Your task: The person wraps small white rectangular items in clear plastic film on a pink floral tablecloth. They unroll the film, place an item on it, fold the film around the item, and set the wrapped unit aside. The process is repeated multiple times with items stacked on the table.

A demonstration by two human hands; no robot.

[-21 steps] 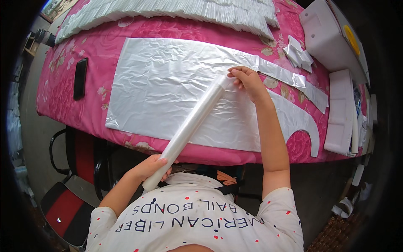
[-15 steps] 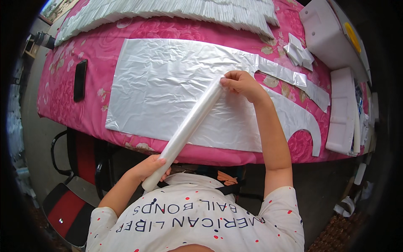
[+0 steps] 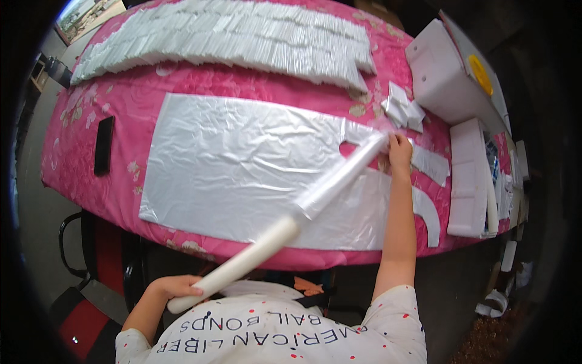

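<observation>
My left hand is closed round the near end of a long white roll, held slantwise over the table's front edge. From the roll's far end a narrow band of shiny, see-through plastic film runs up to the right. My right hand pinches the far tip of this film. Beneath lies a large silvery plastic bag, spread flat and wrinkled, with its handle-like strips toward the right. The film and roll cover part of it. Motion blurs the place where film and roll meet.
A pink flowered cloth covers the table. Rows of folded white packets fill the back, and a few loose packets lie at right. White foam boxes stand at the right edge. A black phone-like slab lies left, above a red-and-black chair.
My right hand has moved right, drawing the film out from the roll's far end. My left hand has moved down and left with the roll. The view has shifted too.
</observation>
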